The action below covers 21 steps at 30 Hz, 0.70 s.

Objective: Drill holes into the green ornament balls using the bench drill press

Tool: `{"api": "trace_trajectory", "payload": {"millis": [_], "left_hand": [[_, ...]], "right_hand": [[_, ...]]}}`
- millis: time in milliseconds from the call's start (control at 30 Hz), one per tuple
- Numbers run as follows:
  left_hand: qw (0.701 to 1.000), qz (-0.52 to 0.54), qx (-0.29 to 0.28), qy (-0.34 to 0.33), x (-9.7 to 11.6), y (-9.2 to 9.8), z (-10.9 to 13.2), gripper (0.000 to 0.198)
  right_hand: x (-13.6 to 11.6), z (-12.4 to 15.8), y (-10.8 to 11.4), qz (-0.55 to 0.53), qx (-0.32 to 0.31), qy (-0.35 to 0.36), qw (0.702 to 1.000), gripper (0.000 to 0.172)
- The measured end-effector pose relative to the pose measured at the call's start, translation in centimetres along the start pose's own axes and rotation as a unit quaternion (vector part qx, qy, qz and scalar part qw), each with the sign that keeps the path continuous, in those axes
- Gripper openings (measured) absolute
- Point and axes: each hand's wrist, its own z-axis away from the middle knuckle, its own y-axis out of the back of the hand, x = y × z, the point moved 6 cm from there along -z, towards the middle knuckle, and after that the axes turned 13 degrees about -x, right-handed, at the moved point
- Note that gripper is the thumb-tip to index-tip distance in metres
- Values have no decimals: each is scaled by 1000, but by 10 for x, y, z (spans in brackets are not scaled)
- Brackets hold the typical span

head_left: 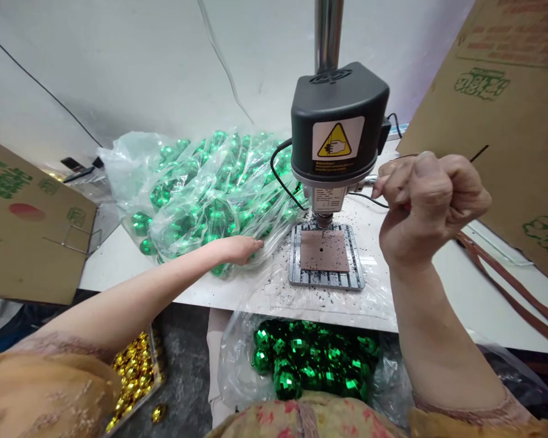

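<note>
A black bench drill press [340, 128] with a yellow warning label stands before me, its chuck over a pinkish square board [335, 260]. That board, with a small dark hole in it, lies on the slotted metal base [295, 277]. My right hand [427, 201] is closed around the feed lever at the press's right side; most of the lever is hidden by the fingers. At the left, my left hand [241, 248] is closed on the edge of a clear plastic bag [132, 158], its fingertips partly hidden. Shiny green mirror balls [217, 219] fill this bag.
More green balls [308, 371] lie in plastic at my lap, below the table edge. A tray of gold balls [134, 371] sits on the floor at left. Cardboard boxes [31, 219] flank both sides. Dark shavings surround the base; a brown strap [506, 280] lies right.
</note>
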Motion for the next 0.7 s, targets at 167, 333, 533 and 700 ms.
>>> {"api": "trace_trajectory", "payload": {"millis": [167,333,533,700], "left_hand": [[994,-89,-47,53,15,-1,-3,25],[996,-54,-25,66,15,13,9,31],[995,11,-26,96,-4,17,26,57],[986,122,-85,78,-5,-3,19,55]], "right_hand": [[-1,0,0,3,-13,1,1000,39],[-2,0,1,4,-13,10,1000,38],[-2,2,0,23,6,0,1000,42],[-2,4,1,34,14,-23,999,44]]}}
